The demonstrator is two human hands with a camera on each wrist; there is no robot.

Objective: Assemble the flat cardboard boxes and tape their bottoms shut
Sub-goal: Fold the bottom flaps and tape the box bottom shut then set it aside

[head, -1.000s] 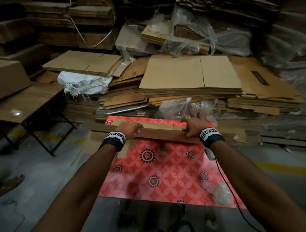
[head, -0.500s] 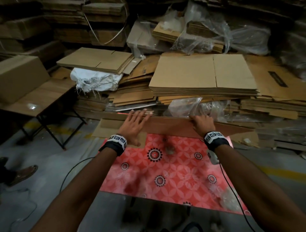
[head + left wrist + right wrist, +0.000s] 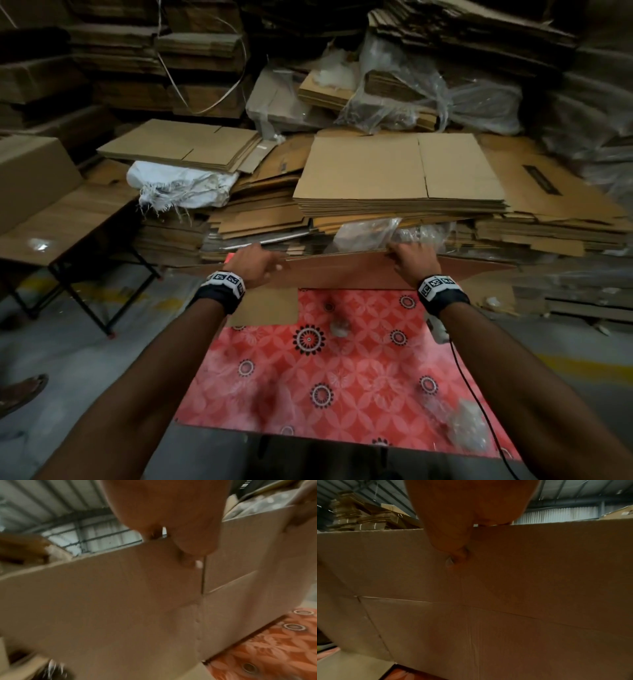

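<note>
A flat brown cardboard box [image 3: 346, 272] stands on edge at the far side of the red patterned table [image 3: 342, 370]. My left hand [image 3: 255, 265] grips its top edge at the left, thumb on the near face [image 3: 188, 555]. My right hand [image 3: 409, 260] grips the same top edge further right, thumb pressed on the near face [image 3: 457, 555]. Creases and a flap slit of the cardboard box [image 3: 120, 588] fill both wrist views; the same box [image 3: 505, 588] hides what lies behind it.
Stacks of flat cartons [image 3: 400, 174] pile up behind the table, with plastic wrap [image 3: 370, 233] and a white sack [image 3: 178, 185]. A wooden side table [image 3: 65, 222] with a carton stands left. Crumpled plastic [image 3: 466, 428] lies on the table's right corner. A sandalled foot [image 3: 20, 390] shows at left.
The flat box has been tipped up from lying on the table to standing on edge. My left hand, spread flat half a second ago, now curls over the top edge.
</note>
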